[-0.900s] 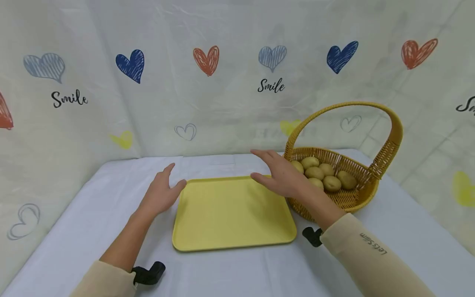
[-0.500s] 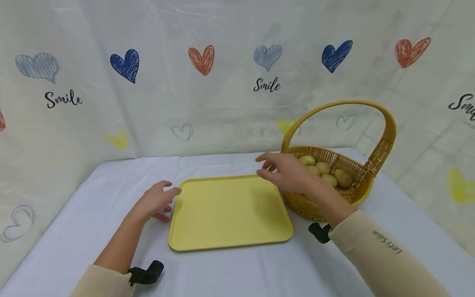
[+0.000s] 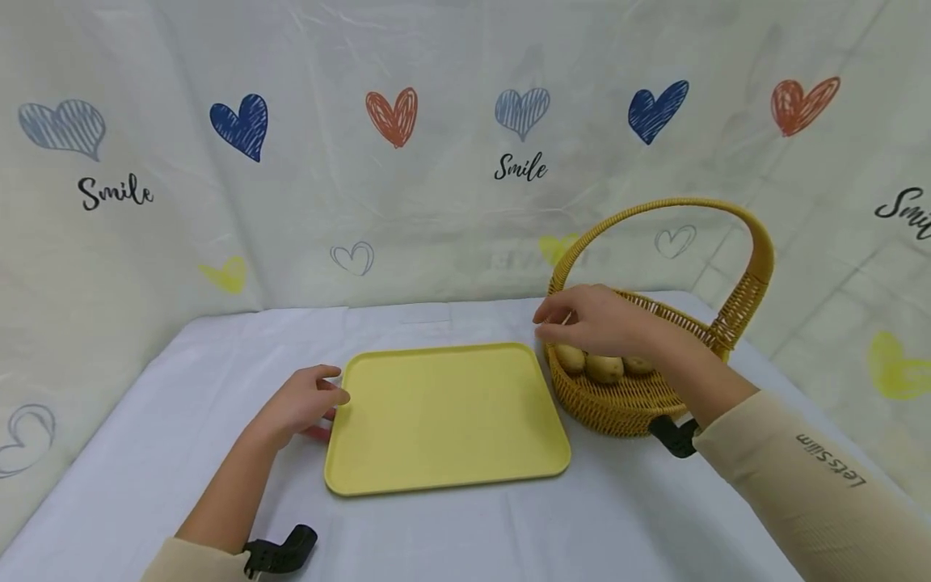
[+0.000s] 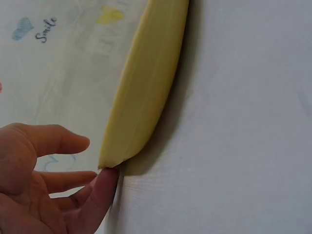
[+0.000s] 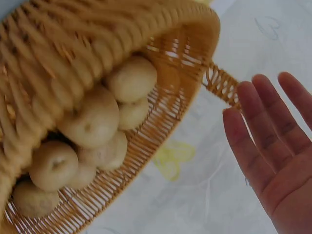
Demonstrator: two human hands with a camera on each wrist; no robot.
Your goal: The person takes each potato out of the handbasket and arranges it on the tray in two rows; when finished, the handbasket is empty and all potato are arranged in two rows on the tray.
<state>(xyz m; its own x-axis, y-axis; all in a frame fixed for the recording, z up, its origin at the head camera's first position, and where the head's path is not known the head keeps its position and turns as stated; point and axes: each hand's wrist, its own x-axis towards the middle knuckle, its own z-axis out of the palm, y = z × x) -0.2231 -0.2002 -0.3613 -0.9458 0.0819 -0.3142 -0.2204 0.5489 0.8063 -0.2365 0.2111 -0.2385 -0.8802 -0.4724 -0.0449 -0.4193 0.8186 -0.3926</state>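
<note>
A yellow rectangular tray lies on the white cloth. At its left rim is my left hand, fingers loosely bent. In the left wrist view one fingertip touches the edge of the tray, while the other fingers of the left hand stay apart from it. My right hand is over the left side of a wicker basket, holding nothing. The right wrist view shows its fingers extended beside the basket handle. Several potatoes lie inside the basket, partly hidden by the hand in the head view.
The basket's tall arched handle rises at the back right of the table. Behind the table hangs a white backdrop printed with hearts and words. Black wrist mounts sit at both cuffs.
My right hand has moved right from above the tray's back right corner to over the basket. My left hand has lowered to the tray's left rim. The view has shifted slightly.
</note>
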